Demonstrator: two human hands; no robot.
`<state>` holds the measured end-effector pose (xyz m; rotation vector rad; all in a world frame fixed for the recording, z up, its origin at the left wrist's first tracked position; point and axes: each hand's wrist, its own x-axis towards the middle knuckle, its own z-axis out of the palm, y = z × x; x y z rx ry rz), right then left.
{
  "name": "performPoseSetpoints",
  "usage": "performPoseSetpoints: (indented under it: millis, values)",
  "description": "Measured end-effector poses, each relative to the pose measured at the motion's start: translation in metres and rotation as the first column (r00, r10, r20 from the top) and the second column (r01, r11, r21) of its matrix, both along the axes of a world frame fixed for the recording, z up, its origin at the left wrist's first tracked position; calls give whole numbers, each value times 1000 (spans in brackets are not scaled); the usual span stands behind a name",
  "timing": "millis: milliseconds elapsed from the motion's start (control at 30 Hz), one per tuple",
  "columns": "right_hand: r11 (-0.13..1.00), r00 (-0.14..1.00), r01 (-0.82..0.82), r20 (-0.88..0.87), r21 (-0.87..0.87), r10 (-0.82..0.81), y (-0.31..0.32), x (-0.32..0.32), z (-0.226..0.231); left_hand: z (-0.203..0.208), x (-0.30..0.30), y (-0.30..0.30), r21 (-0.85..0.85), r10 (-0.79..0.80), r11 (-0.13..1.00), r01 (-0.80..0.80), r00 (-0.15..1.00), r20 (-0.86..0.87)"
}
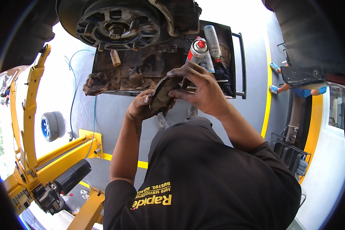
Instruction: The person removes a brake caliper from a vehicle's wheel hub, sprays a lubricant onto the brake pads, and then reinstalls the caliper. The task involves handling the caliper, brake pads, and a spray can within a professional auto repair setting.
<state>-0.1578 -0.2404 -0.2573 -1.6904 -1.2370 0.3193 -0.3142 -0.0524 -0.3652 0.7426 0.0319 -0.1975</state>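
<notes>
A brake pad (163, 96), dark-edged with a worn tan face, is held up in front of my chest between both hands. My left hand (142, 104) grips its left and lower side, fingers closed around it. My right hand (199, 87) pinches its upper right part between thumb and fingers. Behind my hands is a dark, grimy cart top (115, 73). Just beyond my right hand stands a spray can (197, 51) with a red nozzle. The fingers' far sides and the pad's back are partly hidden.
Overhead hangs a bare wheel hub (117, 30) with studs. On the cart are a crumpled rag (96, 83), a small tan bottle (115, 58) and another spray can (212, 40). A yellow lift (30, 111) and a blue-rimmed wheel (50, 126) are left. A person's sandalled feet (274, 89) show right.
</notes>
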Motion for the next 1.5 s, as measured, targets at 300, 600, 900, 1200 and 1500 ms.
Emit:
performPoseSetpoints:
  millis: [300,600,900,1200,1500]
  values:
    - [991,914,-31,-404,-128,-24,-9,9,1,16,-2,-5,-20,-61,998,61,998,14]
    - [959,779,-127,-624,-254,-62,-10,15,-7,22,-5,-13,60,-7,998,12,997,-75]
    - [913,869,-19,-458,-408,-186,-14,20,-12,63,5,-15,442,102,893,80,922,-373]
    - [932,837,-53,-525,-358,-154,-19,24,-17,81,7,-29,587,250,809,-23,918,-308]
    - [918,837,-159,-543,-364,-71,-22,20,-20,69,8,-30,427,216,903,-46,908,-360]
